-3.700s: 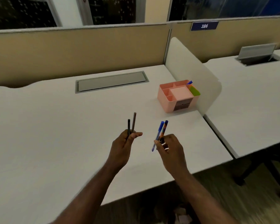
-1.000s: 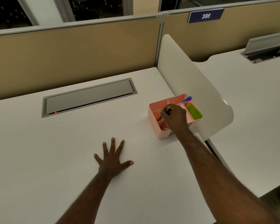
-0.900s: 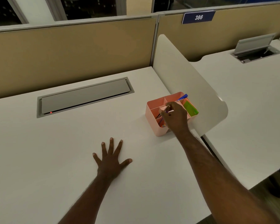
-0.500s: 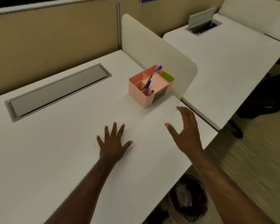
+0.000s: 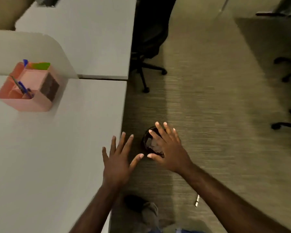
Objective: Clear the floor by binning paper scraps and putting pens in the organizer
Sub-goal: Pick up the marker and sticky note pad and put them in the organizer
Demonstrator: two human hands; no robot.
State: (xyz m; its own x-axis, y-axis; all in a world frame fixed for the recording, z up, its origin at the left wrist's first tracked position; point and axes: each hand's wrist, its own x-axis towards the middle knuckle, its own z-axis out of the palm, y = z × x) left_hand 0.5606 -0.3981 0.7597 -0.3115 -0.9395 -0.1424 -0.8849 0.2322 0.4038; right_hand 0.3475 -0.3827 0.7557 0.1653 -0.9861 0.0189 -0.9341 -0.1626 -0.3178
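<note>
The pink organizer [image 5: 30, 101] stands on the white desk [image 5: 49, 157] at the left, with blue pens [image 5: 23, 87] leaning in its front compartment. My left hand [image 5: 119, 160] hovers with fingers spread over the desk's right edge. My right hand [image 5: 168, 148] is also spread and empty, held above the floor and partly covering a dark bin [image 5: 149, 142] that holds crumpled paper. A small pale pen-like object [image 5: 197, 200] lies on the carpet near my right forearm.
A second white desk [image 5: 91, 31] lies behind a curved white divider [image 5: 32, 47]. A black office chair [image 5: 149, 47] stands by it, and more chair bases [image 5: 287, 125] sit at the right. My shoe [image 5: 149, 214] is at the bottom.
My right hand put the pens into the organizer and came away empty. My view swung right and down toward the floor, and my left hand lifted off the desk.
</note>
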